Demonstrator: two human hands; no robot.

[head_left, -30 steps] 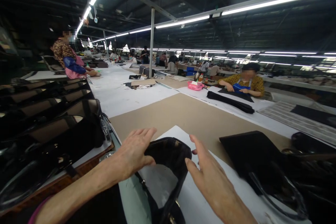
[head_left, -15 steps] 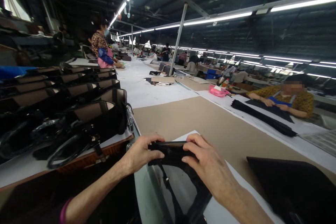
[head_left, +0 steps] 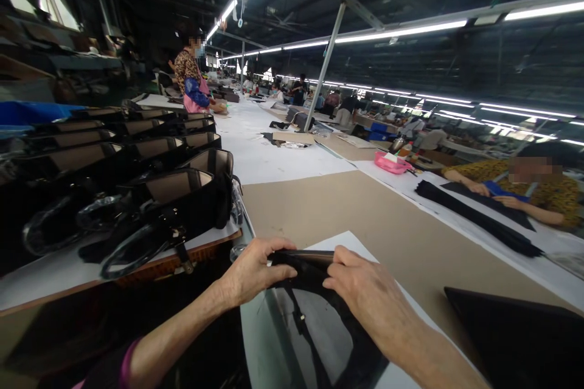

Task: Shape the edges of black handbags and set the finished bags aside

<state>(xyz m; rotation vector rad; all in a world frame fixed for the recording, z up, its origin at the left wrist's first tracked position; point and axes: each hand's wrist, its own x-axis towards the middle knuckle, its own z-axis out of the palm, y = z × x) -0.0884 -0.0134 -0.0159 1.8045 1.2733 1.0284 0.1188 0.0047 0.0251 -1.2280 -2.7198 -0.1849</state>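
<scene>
Between my two hands is a black bag (head_left: 305, 266), held by its top edge near the front of the table. My left hand (head_left: 263, 265) grips the left end of that edge, thumb toward me and fingers over the far side. At the right end, my right hand (head_left: 353, 273) pinches the same edge with fingers and thumb. A thin black strap (head_left: 302, 321) with a small metal fitting hangs below the edge, in front of a pale area. The bag's lower part runs out of view at the bottom.
Rows of black bags (head_left: 182, 194) with clear-wrapped handles stand at left. Brown board (head_left: 310, 206) covers the table ahead. A black panel (head_left: 511, 334) lies at right. Beyond are a pink basket (head_left: 391, 162), black strips (head_left: 474, 219) and a co-worker in yellow (head_left: 566, 194). Another person (head_left: 194, 79) stands far left.
The whole view has shifted, so the surroundings appear further right. Both hands keep their hold on the bag's edge; my right fingers have curled in a little more.
</scene>
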